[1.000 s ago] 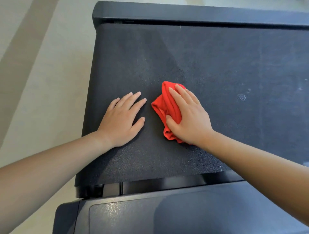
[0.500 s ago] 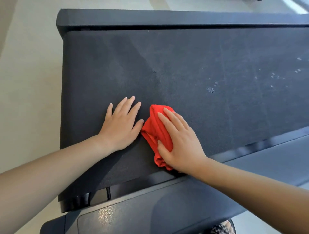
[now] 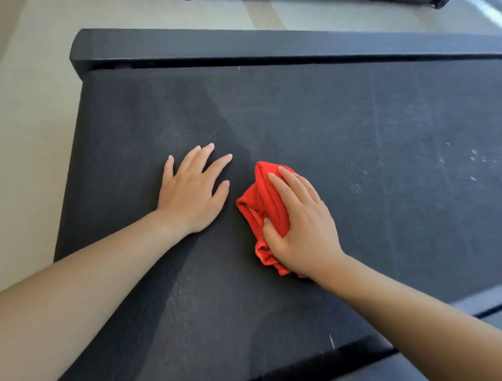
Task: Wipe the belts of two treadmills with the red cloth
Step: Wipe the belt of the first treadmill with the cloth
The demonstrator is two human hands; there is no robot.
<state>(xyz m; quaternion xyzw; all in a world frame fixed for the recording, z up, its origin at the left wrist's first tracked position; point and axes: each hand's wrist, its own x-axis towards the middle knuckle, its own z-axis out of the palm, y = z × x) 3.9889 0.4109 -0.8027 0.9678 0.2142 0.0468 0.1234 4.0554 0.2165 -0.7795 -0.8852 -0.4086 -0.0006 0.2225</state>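
Note:
A dark, dusty treadmill belt (image 3: 339, 122) fills most of the head view. The bunched red cloth (image 3: 264, 201) lies on it near the middle. My right hand (image 3: 301, 225) presses the cloth down with straight fingers on top, and the thumb pinches a fold at its side. My left hand (image 3: 190, 190) rests flat on the belt just left of the cloth, fingers spread, a small gap between them. White specks (image 3: 474, 160) and a smudge (image 3: 354, 189) mark the belt to the right.
The black end cover (image 3: 244, 43) of the treadmill runs across the top, with beige floor (image 3: 32, 136) beyond it and along the left. A dark side rail (image 3: 407, 364) shows at the bottom right corner. Another dark object (image 3: 407, 2) peeks in at the top edge.
Both hands and the cloth sit farther from the near rail and closer to the end cover. A gap has opened between the left hand and the cloth.

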